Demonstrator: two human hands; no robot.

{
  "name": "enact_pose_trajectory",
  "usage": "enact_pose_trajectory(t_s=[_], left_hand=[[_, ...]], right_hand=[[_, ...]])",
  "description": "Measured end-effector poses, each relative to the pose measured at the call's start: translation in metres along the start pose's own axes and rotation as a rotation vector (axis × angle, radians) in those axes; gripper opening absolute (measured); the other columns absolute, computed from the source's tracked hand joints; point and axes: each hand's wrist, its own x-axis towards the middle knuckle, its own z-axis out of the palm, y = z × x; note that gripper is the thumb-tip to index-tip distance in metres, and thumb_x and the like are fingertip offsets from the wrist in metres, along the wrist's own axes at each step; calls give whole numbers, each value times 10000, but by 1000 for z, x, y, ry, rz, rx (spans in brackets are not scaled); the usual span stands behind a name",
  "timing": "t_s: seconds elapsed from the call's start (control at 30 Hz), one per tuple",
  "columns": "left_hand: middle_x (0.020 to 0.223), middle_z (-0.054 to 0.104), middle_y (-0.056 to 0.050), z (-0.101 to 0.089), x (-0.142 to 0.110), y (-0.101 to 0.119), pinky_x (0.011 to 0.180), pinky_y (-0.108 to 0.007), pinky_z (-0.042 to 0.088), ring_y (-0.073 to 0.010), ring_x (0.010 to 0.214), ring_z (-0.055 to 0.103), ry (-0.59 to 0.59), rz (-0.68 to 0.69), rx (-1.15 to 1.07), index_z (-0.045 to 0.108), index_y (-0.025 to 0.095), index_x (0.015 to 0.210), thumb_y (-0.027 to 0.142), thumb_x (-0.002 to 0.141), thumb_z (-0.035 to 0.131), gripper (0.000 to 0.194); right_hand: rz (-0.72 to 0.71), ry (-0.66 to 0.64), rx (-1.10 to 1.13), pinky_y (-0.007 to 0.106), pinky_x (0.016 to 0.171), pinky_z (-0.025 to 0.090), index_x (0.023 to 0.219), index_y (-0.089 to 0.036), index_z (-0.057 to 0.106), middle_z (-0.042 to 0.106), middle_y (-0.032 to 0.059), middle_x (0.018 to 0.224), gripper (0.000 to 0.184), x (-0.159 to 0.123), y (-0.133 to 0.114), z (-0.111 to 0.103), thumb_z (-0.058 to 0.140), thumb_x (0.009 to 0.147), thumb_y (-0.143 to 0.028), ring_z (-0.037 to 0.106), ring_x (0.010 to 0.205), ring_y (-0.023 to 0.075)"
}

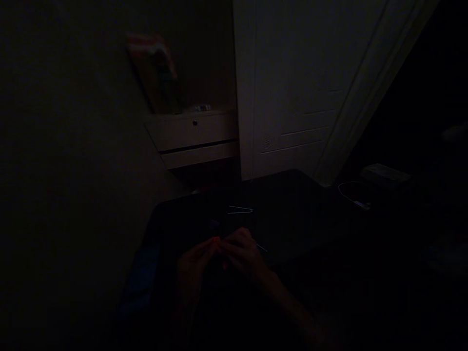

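Observation:
The scene is very dark. My left hand [193, 261] and my right hand [243, 251] meet over a black table [281, 209], fingertips pinched around a small red-glowing thing [217, 240] whose kind I cannot make out. A second small red spot [224, 265] shows just below the fingers. Beyond my hands lies a thin V-shaped metal tool [240, 210] that looks like tweezers. A thin pale rod [261, 247] sticks out beside my right hand; whether that hand touches it I cannot tell. Near my left fingers is a small dim purplish piece [214, 224].
A dark blue item [141, 278] lies at the table's left edge. Behind the table are a drawer unit [197, 131] with a bag-like package [155, 73] on top and a white door [292, 97]. To the right are a white cable [345, 187] and a pale box [385, 174].

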Motion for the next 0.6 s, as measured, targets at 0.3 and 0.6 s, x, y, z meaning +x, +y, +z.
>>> enact_pose_trajectory(t_s=[0.3,0.6], left_hand=[[920,850,-113,4,-1,8,804,-364,655,-287,870,803,15,-31,-57,835,143,869,302,550,932,369],[861,845,-97,-3,2,9,725,-311,646,-253,783,804,-76,-53,-15,808,144,911,283,528,964,436]], right_hand=[[84,-84,-73,454,924,436,1481,-294,574,741,74,1240,483,2,-1,1,706,1017,-302,607,1070,253],[61,-148,6,432,942,481,1276,-212,677,734,83,1145,253,6,-4,-5,663,1039,-299,592,1061,245]])
